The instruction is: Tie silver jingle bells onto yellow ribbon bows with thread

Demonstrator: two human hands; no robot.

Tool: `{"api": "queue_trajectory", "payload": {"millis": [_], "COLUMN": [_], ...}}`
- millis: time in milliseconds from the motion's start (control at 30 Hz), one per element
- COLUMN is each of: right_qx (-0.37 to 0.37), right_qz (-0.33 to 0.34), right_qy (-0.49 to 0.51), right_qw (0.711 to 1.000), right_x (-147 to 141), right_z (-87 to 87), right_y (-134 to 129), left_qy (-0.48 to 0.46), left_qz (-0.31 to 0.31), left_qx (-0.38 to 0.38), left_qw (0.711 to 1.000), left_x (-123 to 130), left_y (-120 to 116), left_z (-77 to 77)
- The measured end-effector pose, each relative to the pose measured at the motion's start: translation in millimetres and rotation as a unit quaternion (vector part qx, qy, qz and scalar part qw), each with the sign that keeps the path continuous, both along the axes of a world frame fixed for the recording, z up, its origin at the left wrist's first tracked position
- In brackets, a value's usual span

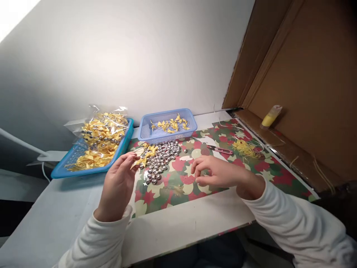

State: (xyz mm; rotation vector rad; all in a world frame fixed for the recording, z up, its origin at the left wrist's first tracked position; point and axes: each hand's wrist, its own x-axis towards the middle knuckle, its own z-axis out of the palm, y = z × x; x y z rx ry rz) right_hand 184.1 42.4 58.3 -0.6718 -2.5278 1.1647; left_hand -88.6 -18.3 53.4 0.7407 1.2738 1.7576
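Observation:
My left hand [119,182] is pinched on a yellow ribbon bow, held at the left edge of a pile of silver bells [160,160]. More yellow bows [150,150] lie on that pile, just beyond my fingertips. My right hand [214,172] hovers over the patterned sheet, right of the bells, its fingers curved and apart with nothing between them. Behind the bells a light blue basket [145,136] holds several yellow bows. Pink-handled snips [220,150] lie beyond my right hand.
At the left, a blue tray [63,172] holds yellow bows and a clear bag [106,124] of bows with bells. Yellow cord scraps [245,149] lie at the right of the patterned sheet [178,195]. A yellow bottle [270,117] stands on the brown ledge by the cardboard.

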Motion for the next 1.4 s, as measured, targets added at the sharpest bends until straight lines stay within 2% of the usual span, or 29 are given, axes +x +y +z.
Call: {"api": "queue_trajectory", "payload": {"millis": [167, 333, 433, 533, 733, 867, 1000, 1067, 1167, 1233, 1267, 1333, 1400], "right_qx": [0.102, 0.175, 0.186, 0.193, 0.201, 0.196, 0.188, 0.190, 0.188, 0.182, 0.180, 0.176, 0.175], "right_qz": [-0.018, -0.015, -0.039, -0.066, -0.084, -0.082, -0.081, -0.077, -0.066, -0.058, -0.053, -0.041, -0.031], "right_qy": [-0.037, -0.118, -0.166, -0.189, -0.220, -0.236, -0.255, -0.262, -0.261, -0.253, -0.247, -0.228, -0.198], "right_qw": [0.994, 0.977, 0.968, 0.961, 0.951, 0.948, 0.945, 0.943, 0.945, 0.948, 0.951, 0.957, 0.964], "right_x": [9.5, -4.6, -16.2, -25.6, -38.4, -45.1, -51.1, -54.2, -58.4, -60.2, -60.7, -60.3, -58.5], "right_z": [55.8, 114.9, 139.3, 154.1, 166.4, 168.7, 169.5, 169.0, 166.5, 163.1, 160.8, 154.5, 146.1], "right_y": [-1.0, 0.5, 0.2, -2.2, -7.5, -9.7, -13.6, -14.6, -13.6, -11.3, -10.0, -7.6, -6.6], "left_qy": [-0.066, -0.174, -0.193, -0.200, -0.168, -0.092, 0.037, 0.115, 0.219, 0.294, 0.368, 0.461, 0.503], "left_qz": [0.022, 0.048, 0.041, 0.035, 0.036, 0.102, 0.165, 0.143, 0.066, 0.034, 0.034, 0.073, 0.116], "left_qx": [0.005, -0.075, -0.104, -0.130, -0.162, -0.139, -0.072, -0.029, 0.022, 0.063, 0.103, 0.168, 0.203], "left_qw": [0.998, 0.981, 0.975, 0.970, 0.972, 0.981, 0.983, 0.983, 0.973, 0.953, 0.923, 0.868, 0.832], "left_x": [-20.1, -23.0, -19.7, -16.4, -19.4, -28.0, -24.3, -13.2, 12.7, 31.5, 40.0, 53.7, 62.4], "left_y": [-9.8, -21.5, -28.3, -34.7, -40.1, -41.0, -49.5, -55.6, -61.1, -59.8, -57.6, -51.0, -43.6], "left_z": [10.9, 9.4, 3.8, -2.9, -11.3, -13.9, -13.2, -8.6, 4.9, 16.2, 21.7, 30.5, 35.1]}}
